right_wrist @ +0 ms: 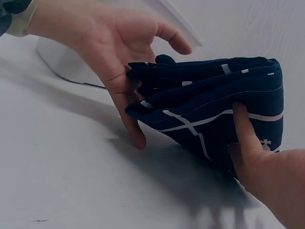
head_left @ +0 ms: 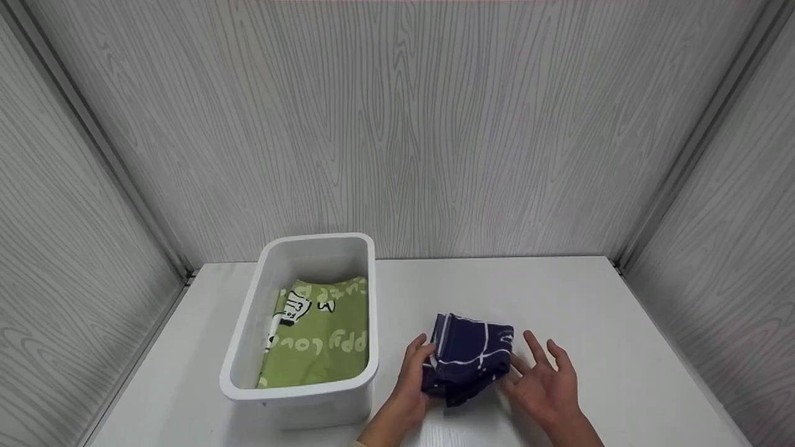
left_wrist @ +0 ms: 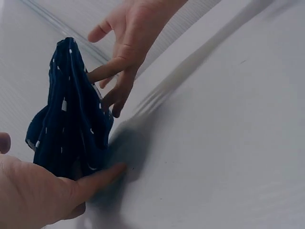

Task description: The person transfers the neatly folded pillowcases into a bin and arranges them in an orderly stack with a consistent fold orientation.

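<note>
A folded navy cloth with white lines is just above the white table, its shadow falling below it. My left hand holds the cloth's left end, which sits between thumb and fingers; the left wrist view shows one finger stretched along its underside. At the opposite end, my right hand touches the cloth with extended fingers while its others spread away. Stacked layers of the cloth show along its edge in the right wrist view, and the right hand has a fingertip against its face.
Left of the hands stands a white plastic bin. Inside it lies a green cloth with pale letters and a cartoon print. Grey wood-grain panels enclose the white table at the back and both sides.
</note>
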`<state>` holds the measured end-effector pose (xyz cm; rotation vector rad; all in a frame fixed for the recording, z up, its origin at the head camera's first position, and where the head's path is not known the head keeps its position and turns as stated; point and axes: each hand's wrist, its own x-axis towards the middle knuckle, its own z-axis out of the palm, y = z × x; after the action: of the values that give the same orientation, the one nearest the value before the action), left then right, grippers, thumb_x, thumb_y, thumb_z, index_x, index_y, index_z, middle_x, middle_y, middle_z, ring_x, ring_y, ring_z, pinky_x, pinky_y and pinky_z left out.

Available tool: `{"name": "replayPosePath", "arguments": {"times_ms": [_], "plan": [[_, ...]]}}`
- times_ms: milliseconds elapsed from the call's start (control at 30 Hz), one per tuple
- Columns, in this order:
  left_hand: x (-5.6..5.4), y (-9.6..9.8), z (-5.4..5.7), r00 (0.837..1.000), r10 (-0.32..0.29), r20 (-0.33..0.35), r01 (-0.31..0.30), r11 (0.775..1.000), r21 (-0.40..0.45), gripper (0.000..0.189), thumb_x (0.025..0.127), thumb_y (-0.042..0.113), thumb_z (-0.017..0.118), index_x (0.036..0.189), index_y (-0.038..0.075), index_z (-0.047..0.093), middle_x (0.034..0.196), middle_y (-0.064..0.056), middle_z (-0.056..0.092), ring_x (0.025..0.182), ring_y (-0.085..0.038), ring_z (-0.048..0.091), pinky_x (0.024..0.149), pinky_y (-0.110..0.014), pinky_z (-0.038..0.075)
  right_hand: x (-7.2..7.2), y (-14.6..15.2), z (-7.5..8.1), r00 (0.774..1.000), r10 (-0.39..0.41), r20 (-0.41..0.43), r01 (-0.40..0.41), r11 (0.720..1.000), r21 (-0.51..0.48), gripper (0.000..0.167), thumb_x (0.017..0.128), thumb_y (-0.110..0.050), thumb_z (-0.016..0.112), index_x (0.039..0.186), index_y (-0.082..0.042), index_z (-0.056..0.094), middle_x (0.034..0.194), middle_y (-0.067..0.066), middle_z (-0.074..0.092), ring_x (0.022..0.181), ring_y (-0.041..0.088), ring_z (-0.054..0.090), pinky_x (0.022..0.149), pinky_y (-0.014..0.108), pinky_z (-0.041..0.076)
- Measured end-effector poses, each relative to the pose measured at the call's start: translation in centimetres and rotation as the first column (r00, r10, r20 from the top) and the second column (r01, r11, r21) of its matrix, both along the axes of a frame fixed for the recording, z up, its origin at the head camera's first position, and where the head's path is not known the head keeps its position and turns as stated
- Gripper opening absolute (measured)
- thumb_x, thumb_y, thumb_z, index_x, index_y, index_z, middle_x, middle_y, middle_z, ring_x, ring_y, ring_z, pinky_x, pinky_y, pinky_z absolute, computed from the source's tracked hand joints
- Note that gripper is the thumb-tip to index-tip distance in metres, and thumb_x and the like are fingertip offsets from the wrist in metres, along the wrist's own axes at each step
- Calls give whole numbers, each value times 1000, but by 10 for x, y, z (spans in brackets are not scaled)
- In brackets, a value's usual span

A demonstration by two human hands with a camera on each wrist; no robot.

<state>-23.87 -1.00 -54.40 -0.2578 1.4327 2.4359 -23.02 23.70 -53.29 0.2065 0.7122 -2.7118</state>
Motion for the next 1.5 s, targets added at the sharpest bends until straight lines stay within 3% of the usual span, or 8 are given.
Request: {"name": "replayPosePath", "arguments": {"times_ms": [100, 200, 400, 567, 733, 967, 1200, 1500], "plan": [[1, -1, -4, 1000, -2, -2, 2, 999, 39, 75, 96, 37, 51, 158, 13, 17, 146, -20, 42, 106, -22, 60, 88, -36, 51, 0, 2, 0, 1000, 4, -4, -4, 1000, 12, 53, 103, -54, 31, 151, -34, 26, 148, 17, 30, 128, 32, 46, 105, 45, 38], [0, -3, -8, 1000, -5, 1, 5, 1000, 20, 73, 96, 36, 50, 157, 12, 19, 154, -22, 31, 114, -26, 55, 88, -38, 50, 1, 7, -3, 999, 27, -19, -26, 998, 57, 50, 104, -54, 29, 150, -35, 29, 153, 17, 24, 130, 33, 45, 106, 47, 37], [-3, -8, -12, 999, -38, -32, 38, 999, 15, 74, 95, 31, 50, 158, 11, 15, 157, -27, 18, 122, -38, 49, 96, -44, 48, 0, 21, -18, 982, 173, -71, -155, 965, 212, 62, 105, -53, 27, 160, -38, 3, 166, 12, -16, 152, 38, 6, 115, 52, 30], [-6, -12, -15, 994, -99, -38, 101, 993, 57, 77, 96, 35, 49, 160, 20, 10, 159, -27, 15, 121, -44, 51, 94, -50, 49, -3, 27, -26, 961, 267, -79, -234, 928, 289, 67, 104, -56, 27, 160, -37, -5, 167, 11, -14, 152, 39, 1, 115, 53, 27], [-8, -15, -17, 986, -168, -24, 169, 984, 51, 75, 97, 42, 48, 160, 27, 10, 161, -22, 18, 114, -44, 59, 88, -53, 53, -8, 24, -25, 961, 259, -96, -204, 900, 386, 66, 105, -56, 29, 161, -32, 4, 167, 13, -10, 150, 46, 3, 115, 55, 28], [-13, -18, -19, 982, -188, -33, 187, 981, -46, 72, 99, 44, 46, 161, 28, 13, 167, -13, 3, 125, -46, 52, 90, -50, 53, -16, 8, -22, 968, 223, -117, -131, 843, 522, 71, 104, -55, 32, 162, -23, 6, 167, 10, -15, 145, 59, -1, 115, 65, 22], [-10, -25, -17, 990, -133, -36, 133, 991, 13, 70, 99, 42, 46, 160, 30, 13, 159, -21, 22, 116, -36, 59, 86, -48, 54, -18, 3, -25, 967, 222, -125, -143, 879, 454, 73, 104, -56, 33, 162, -23, 3, 167, 12, -13, 149, 52, 0, 117, 60, 23], [-10, -31, -20, 986, -157, -64, 159, 987, 22, 66, 102, 44, 41, 161, 27, 15, 165, -17, 10, 122, -42, 56, 88, -51, 54, -18, 1, -26, 968, 204, -143, -112, 868, 484, 65, 105, -52, 30, 161, -25, 11, 167, 5, -14, 145, 59, 3, 115, 64, 24]]}}
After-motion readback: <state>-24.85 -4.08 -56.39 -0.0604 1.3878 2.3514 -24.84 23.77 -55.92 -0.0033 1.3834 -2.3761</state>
